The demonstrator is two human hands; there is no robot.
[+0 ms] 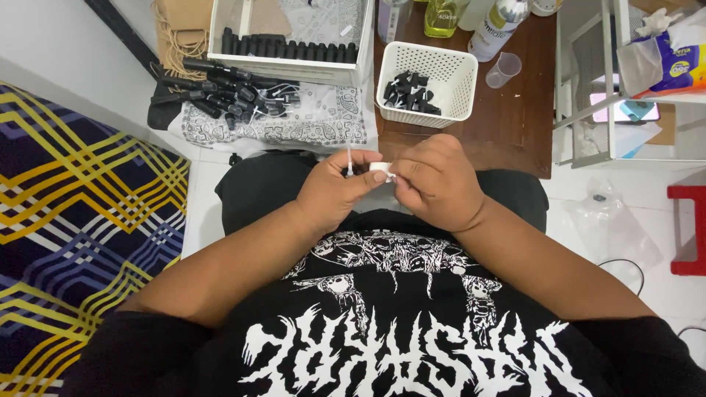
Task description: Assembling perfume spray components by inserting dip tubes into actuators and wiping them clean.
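Small white cap [380,168] pinched between my left hand [331,192] and right hand [435,184], above my lap; a thin white tube [349,159] stands up by the left fingers. Judged light, rigid, a bit slick, so grip the sides. White perforated basket [456,73] on the wooden table [515,125] holds loose black caps [409,93]. White tray [290,65] holds a row of black bottles [290,48]

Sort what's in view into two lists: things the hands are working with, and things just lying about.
In hand:
left hand
right hand
small white piece
thin white tube

Lying about:
white basket of black caps
black bottles
clear cup
tissue pack
red stool
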